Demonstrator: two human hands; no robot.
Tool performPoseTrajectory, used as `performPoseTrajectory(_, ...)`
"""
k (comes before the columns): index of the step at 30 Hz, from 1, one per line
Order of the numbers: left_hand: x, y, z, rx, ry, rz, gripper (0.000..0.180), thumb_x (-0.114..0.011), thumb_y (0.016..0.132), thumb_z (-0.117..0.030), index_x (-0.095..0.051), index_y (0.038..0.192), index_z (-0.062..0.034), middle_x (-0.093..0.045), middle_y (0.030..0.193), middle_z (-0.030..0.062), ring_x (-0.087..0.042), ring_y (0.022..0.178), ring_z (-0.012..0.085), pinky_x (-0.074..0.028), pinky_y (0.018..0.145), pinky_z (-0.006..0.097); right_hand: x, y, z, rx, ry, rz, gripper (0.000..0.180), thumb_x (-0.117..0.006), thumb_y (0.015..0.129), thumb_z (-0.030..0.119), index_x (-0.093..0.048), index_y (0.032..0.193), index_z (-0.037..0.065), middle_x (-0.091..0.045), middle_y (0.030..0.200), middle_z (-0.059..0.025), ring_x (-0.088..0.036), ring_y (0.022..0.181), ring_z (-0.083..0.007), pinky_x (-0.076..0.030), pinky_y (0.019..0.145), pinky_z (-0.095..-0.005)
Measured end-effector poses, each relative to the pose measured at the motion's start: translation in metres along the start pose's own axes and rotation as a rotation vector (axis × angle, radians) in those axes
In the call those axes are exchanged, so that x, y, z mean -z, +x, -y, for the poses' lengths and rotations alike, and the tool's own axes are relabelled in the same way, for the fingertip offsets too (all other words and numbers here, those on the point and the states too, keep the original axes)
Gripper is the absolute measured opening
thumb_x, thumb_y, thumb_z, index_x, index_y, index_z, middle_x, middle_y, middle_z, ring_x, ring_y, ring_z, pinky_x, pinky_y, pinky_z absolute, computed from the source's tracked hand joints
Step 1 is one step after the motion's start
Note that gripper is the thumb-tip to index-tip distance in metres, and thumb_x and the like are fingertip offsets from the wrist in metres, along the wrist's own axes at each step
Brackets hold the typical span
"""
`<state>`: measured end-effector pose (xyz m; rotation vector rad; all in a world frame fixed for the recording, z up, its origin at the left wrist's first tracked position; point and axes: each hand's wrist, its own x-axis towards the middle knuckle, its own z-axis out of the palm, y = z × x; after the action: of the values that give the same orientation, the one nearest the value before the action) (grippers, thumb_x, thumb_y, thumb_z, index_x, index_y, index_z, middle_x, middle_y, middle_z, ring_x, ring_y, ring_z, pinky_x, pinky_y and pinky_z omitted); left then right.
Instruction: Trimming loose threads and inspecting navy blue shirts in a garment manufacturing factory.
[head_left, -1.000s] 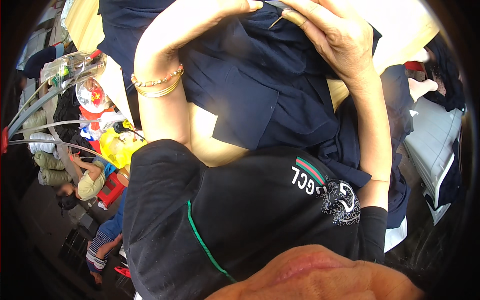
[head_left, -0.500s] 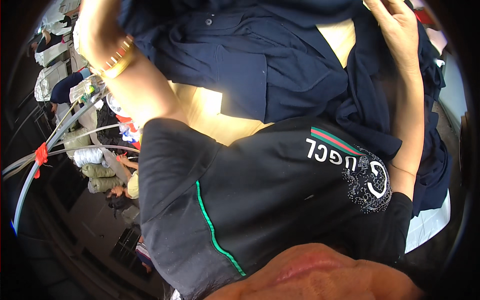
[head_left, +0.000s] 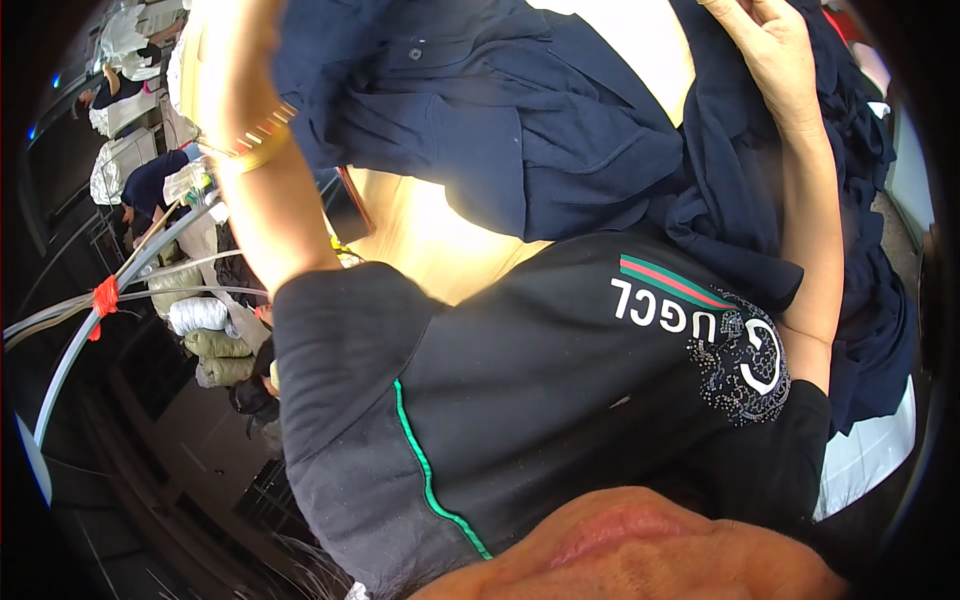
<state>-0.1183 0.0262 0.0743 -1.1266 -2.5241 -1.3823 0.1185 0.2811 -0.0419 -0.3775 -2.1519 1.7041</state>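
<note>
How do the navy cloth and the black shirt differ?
The cloth lies loose and rumpled over the table; the shirt is worn. The cloth's visible face is plain, with a button; the shirt carries a green line and a sparkly motif. Both are dark and creased.

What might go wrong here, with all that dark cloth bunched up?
The bracelets on the blurred left arm appear close to the cloth and might snag it. Its loose, overlapping folds could hide a crease. The right hand is cut off by the picture's top edge, so I can't judge its grip; a weak one might let cloth slip.
</note>
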Motion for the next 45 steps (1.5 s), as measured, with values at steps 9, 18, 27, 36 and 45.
performPoseTrajectory(9, -0.072, -0.125, 0.036, 0.306, 0.04, 0.431, 0.025, -0.073, 0.097, -0.018, -0.074, 0.114, 0.0006, -0.074, 0.099, 0.0006, -0.064, 0.094, 0.0069, -0.049, 0.087, 0.022, -0.025, -0.008, -0.006, 0.087, 0.08, 0.19, 0.035, -0.073, 0.094, 0.006, -0.067, 0.127, -0.003, -0.073, 0.114, -0.0104, -0.067, 0.103, -0.0153, -0.053, 0.095, -0.0281)
performPoseTrajectory(18, -0.092, -0.118, 0.008, 0.308, -0.356, 0.306, 0.016, -0.067, 0.1, -0.015, -0.066, 0.099, 0.0011, -0.061, 0.086, -0.0019, -0.053, 0.082, 0.0064, -0.044, 0.075, 0.023, -0.034, -0.02, 0.019, 0.044, -0.408, 0.291, 0.061, -0.091, 0.074, 0.037, -0.07, 0.123, 0.007, -0.069, 0.114, -0.0094, -0.067, 0.104, -0.0226, -0.054, 0.093, -0.0339)
performPoseTrajectory(27, -0.103, -0.129, 0.041, 0.417, -0.579, 0.236, 0.018, -0.065, 0.102, -0.014, -0.059, 0.089, -0.002, -0.053, 0.081, -0.0047, -0.045, 0.077, 0.0043, -0.04, 0.069, 0.022, -0.079, -0.02, -0.01, 0.336, -0.461, 0.307, 0.06, -0.086, 0.078, 0.032, -0.06, 0.126, 0.01, -0.072, 0.107, -0.0094, -0.073, 0.097, -0.029, -0.059, 0.079, -0.0379)
performPoseTrajectory(36, -0.103, -0.133, 0.052, 0.415, -0.646, 0.293, 0.01, -0.073, 0.092, -0.005, -0.07, 0.097, 0.0031, -0.072, 0.088, 0.0016, -0.064, 0.083, 0.0065, -0.051, 0.077, 0.022, -0.067, -0.026, -0.019, 0.147, -0.123, 0.237, 0.02, -0.065, 0.088, -0.004, -0.066, 0.107, 0.003, -0.066, 0.09, -0.0033, -0.061, 0.077, -0.0095, -0.048, 0.07, -0.0242)
performPoseTrajectory(45, -0.098, -0.12, 0.037, 0.456, -0.651, 0.277, 0.018, -0.069, 0.096, -0.015, -0.07, 0.106, -0.0004, -0.07, 0.095, -0.0015, -0.062, 0.091, 0.0051, -0.047, 0.087, 0.02, -0.047, -0.006, -0.015, 0.151, 0.014, -0.137, 0.031, -0.072, 0.094, 0.008, -0.063, 0.122, 0.001, -0.064, 0.1, -0.0014, -0.058, 0.088, -0.0073, -0.049, 0.078, -0.0229)
